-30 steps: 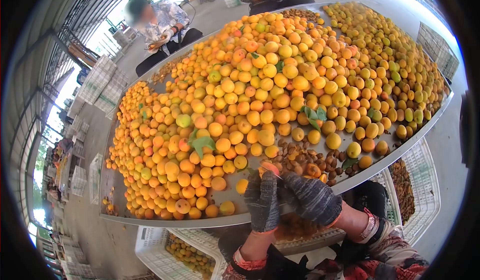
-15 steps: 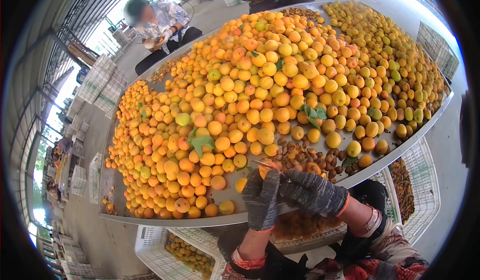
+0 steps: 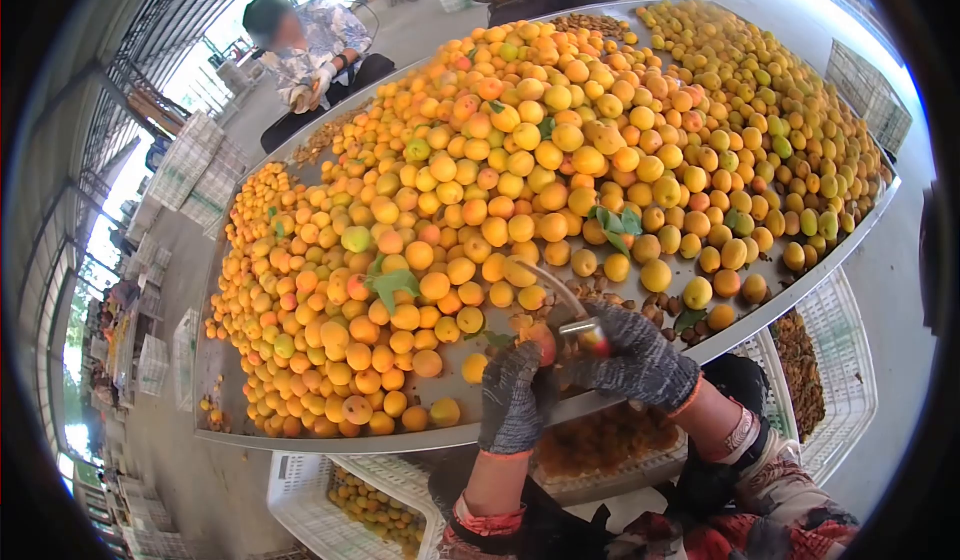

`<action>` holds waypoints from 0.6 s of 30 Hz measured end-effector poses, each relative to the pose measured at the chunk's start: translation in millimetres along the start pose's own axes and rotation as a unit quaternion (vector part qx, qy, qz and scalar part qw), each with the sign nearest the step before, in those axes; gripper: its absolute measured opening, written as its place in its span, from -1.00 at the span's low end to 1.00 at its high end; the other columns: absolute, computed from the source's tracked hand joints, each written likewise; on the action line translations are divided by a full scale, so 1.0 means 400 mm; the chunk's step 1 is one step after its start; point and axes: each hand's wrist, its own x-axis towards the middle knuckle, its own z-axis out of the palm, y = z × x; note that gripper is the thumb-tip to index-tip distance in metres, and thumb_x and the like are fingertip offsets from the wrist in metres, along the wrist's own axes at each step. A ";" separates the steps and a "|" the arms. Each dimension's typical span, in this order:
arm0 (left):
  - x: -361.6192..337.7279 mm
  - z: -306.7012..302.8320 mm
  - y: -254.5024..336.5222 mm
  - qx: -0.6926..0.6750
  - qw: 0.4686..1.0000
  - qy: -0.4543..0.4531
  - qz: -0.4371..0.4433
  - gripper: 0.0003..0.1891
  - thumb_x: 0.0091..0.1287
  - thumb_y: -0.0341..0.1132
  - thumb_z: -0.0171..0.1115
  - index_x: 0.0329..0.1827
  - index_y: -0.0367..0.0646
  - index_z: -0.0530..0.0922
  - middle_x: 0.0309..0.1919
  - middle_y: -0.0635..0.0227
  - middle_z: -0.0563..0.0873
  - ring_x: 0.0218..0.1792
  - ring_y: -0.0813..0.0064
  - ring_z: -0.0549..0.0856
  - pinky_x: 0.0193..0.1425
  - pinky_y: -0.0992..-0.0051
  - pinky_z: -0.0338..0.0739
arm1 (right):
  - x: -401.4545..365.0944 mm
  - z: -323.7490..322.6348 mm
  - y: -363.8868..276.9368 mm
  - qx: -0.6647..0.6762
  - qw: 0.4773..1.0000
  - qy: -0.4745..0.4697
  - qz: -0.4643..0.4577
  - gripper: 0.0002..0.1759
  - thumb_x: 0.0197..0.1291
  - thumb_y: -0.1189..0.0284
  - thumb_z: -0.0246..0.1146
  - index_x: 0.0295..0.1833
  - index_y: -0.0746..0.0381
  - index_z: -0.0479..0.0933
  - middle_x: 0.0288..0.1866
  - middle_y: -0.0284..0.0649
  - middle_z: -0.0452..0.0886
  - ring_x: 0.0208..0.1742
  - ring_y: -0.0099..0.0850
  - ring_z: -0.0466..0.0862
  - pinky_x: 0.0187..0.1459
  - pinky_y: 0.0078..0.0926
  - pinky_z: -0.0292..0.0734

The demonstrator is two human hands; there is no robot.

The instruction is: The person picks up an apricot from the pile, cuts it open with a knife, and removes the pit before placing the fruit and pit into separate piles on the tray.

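My left hand (image 3: 511, 400), in a dark grey knit glove, is closed around an apricot (image 3: 538, 339) at the near edge of the metal table. Beside it, my right hand (image 3: 640, 362), gloved alike, grips a small knife (image 3: 578, 328) with a curved blade. The blade points up and away to the left, just above the fruit and apart from it. A large heap of apricots (image 3: 480, 175) covers much of the table. Brown apricot pits (image 3: 655, 310) lie behind my right hand, partly hidden by it.
The table's raised metal rim (image 3: 800, 305) runs in front of me. White plastic crates (image 3: 845, 350) stand below it, one holding brown pieces; another crate (image 3: 300, 485) holds apricots. Two people sit across the table, one in a patterned shirt (image 3: 320, 40). Stacked crates (image 3: 190, 160) stand at left.
My right hand has drawn back from the left and tilted up, bringing the knife's curved blade into clear view. The left hand has moved slightly down, still holding fruit.
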 end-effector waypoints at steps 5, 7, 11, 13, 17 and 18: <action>-0.012 0.006 0.010 0.032 0.997 -0.046 0.059 -0.80 0.14 -0.45 0.17 -0.15 -0.21 0.56 -0.32 0.26 0.64 -0.33 0.46 0.60 -0.24 0.47 0.49 | 0.013 -0.038 0.013 -0.180 0.980 -0.072 -0.047 -0.46 -0.07 0.42 0.41 0.07 0.23 0.42 -0.14 -0.22 0.54 -0.12 -0.42 0.55 -0.06 -0.47 0.45; -0.012 0.013 0.009 0.182 0.962 -0.057 0.195 -0.79 0.12 -0.48 0.18 -0.15 -0.20 0.56 -0.33 0.26 0.63 -0.33 0.45 0.60 -0.25 0.49 0.48 | 0.009 -0.041 0.050 -0.150 0.986 -0.058 -0.039 -0.46 -0.09 0.42 0.41 0.06 0.24 0.41 -0.14 -0.18 0.54 -0.11 -0.36 0.56 -0.07 -0.44 0.44; -0.009 0.035 0.018 0.048 0.998 -0.018 0.031 -0.80 0.18 -0.39 0.17 -0.16 -0.26 0.54 -0.32 0.33 0.61 -0.31 0.54 0.57 -0.24 0.56 0.47 | 0.010 -0.025 0.039 -0.253 0.966 -0.010 -0.049 -0.45 -0.15 0.40 0.41 0.01 0.25 0.39 -0.15 -0.08 0.51 -0.13 -0.18 0.55 -0.13 -0.35 0.44; -0.010 0.038 0.018 0.200 0.959 -0.018 0.198 -0.79 0.22 -0.32 0.14 -0.18 -0.29 0.54 -0.30 0.37 0.61 -0.30 0.60 0.56 -0.22 0.59 0.46 | 0.012 -0.027 0.078 -0.264 0.960 0.004 -0.089 -0.43 -0.17 0.39 0.40 0.01 0.26 0.38 -0.16 -0.07 0.50 -0.15 -0.15 0.55 -0.15 -0.33 0.44; -0.018 0.053 0.044 -0.249 0.946 0.021 -0.208 -0.81 0.26 -0.33 0.11 -0.17 -0.26 0.54 -0.29 0.39 0.60 -0.28 0.60 0.55 -0.17 0.58 0.46 | 0.004 -0.014 0.073 -0.325 0.943 0.019 -0.070 -0.32 -0.14 0.31 0.44 0.11 0.30 0.35 -0.07 -0.11 0.49 -0.06 -0.21 0.52 -0.03 -0.32 0.41; -0.017 0.053 0.046 -0.291 0.926 0.022 -0.239 -0.81 0.27 -0.32 0.11 -0.16 -0.25 0.53 -0.29 0.40 0.60 -0.27 0.61 0.55 -0.15 0.59 0.45 | 0.001 -0.012 0.086 -0.324 0.943 0.018 -0.069 -0.32 -0.14 0.31 0.44 0.11 0.30 0.35 -0.07 -0.11 0.49 -0.06 -0.21 0.52 -0.03 -0.32 0.41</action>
